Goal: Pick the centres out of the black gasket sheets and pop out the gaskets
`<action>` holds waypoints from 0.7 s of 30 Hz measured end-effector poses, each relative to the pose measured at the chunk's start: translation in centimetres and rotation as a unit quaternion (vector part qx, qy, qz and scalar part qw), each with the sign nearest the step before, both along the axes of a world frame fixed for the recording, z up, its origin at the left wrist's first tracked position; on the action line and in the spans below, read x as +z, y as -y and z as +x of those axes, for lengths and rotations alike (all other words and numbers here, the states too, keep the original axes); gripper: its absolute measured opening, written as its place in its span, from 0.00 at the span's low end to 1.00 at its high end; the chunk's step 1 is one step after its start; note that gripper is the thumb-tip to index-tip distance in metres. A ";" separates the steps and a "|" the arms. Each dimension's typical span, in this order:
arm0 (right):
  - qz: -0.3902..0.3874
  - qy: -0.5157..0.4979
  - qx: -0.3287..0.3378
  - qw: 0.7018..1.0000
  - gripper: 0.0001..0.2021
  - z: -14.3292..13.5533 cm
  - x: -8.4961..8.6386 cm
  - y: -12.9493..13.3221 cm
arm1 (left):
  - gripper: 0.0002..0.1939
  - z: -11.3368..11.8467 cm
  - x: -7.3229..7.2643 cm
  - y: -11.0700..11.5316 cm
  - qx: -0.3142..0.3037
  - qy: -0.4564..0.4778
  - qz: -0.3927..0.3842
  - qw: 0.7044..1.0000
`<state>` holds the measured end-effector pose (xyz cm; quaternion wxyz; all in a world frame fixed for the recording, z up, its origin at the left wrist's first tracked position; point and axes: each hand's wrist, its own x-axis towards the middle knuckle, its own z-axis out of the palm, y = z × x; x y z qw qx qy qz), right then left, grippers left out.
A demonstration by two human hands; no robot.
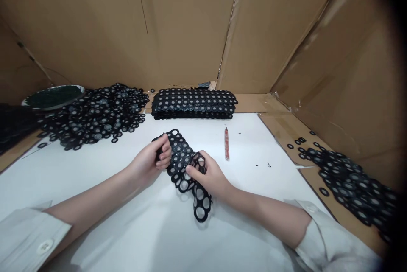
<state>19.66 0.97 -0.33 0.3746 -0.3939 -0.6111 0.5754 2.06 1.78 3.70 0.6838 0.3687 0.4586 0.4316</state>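
Observation:
A black sheet of joined rings (179, 157) hangs between my hands above the white table surface, its lower right end folded and dangling. My left hand (159, 153) is closed at the sheet's upper left edge, fingers curled in. Whether a single small piece sits inside those fingers is hidden. With thumb and fingers, my right hand (208, 174) pinches the sheet near its right side, where the rings are larger and see-through. Beyond my right hand a red pencil-like tool (227, 144) lies on the white surface, its dark tip pointing away from me.
Loose black rings (101, 115) are heaped at the back left beside a round dish (54, 96). A stack of ring sheets (194, 103) stands at the back. More rings (352, 178) spread over cardboard on the right. Cardboard walls (190, 26) enclose the table (127, 229).

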 end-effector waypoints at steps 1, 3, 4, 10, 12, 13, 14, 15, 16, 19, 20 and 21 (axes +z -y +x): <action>0.005 0.000 0.002 1.000 0.11 0.0 0.1 -0.1 | 0.19 0.3 0.0 0.0 0.002 -0.074 0.028 0.997; 0.008 -0.008 0.013 1.000 0.10 0.0 0.2 -0.1 | 0.18 1.0 -0.1 0.5 0.009 -0.250 0.132 0.959; 0.004 -0.017 0.020 1.000 0.10 0.0 0.2 -0.1 | 0.15 1.2 -0.2 0.8 0.008 -0.332 0.192 0.923; -0.074 -0.076 0.059 0.993 0.13 -0.3 0.0 0.0 | 0.15 1.8 -1.1 2.5 -0.116 -0.533 0.324 0.773; -0.087 -0.069 0.061 0.992 0.14 -0.3 -0.1 0.1 | 0.15 2.0 -1.5 2.7 -0.138 -0.512 0.307 0.790; -0.078 -0.065 0.059 0.993 0.13 -0.3 -0.1 0.1 | 0.16 2.1 -1.6 2.8 -0.138 -0.494 0.295 0.807; -0.058 -0.060 0.057 0.995 0.13 -0.3 -0.2 0.0 | 0.17 2.1 -1.6 2.8 -0.130 -0.473 0.281 0.824; -0.034 -0.051 0.057 0.997 0.12 -0.2 -0.2 0.0 | 0.17 2.2 -1.6 2.8 -0.117 -0.452 0.267 0.843; -0.011 -0.038 0.055 0.998 0.12 -0.1 -0.3 0.0 | 0.17 2.2 -1.5 2.7 -0.103 -0.428 0.253 0.862; 0.037 0.009 0.059 0.997 0.12 0.0 -0.1 -0.1 | 0.10 2.1 -0.9 2.3 -0.067 -0.339 0.231 0.910; 0.045 0.018 0.063 0.997 0.12 0.0 0.0 -0.1 | 0.08 2.1 -0.7 2.1 -0.051 -0.308 0.228 0.922; 0.049 0.021 0.065 0.996 0.12 -0.1 0.1 -0.2 | 0.08 2.1 -0.6 1.9 -0.030 -0.281 0.222 0.933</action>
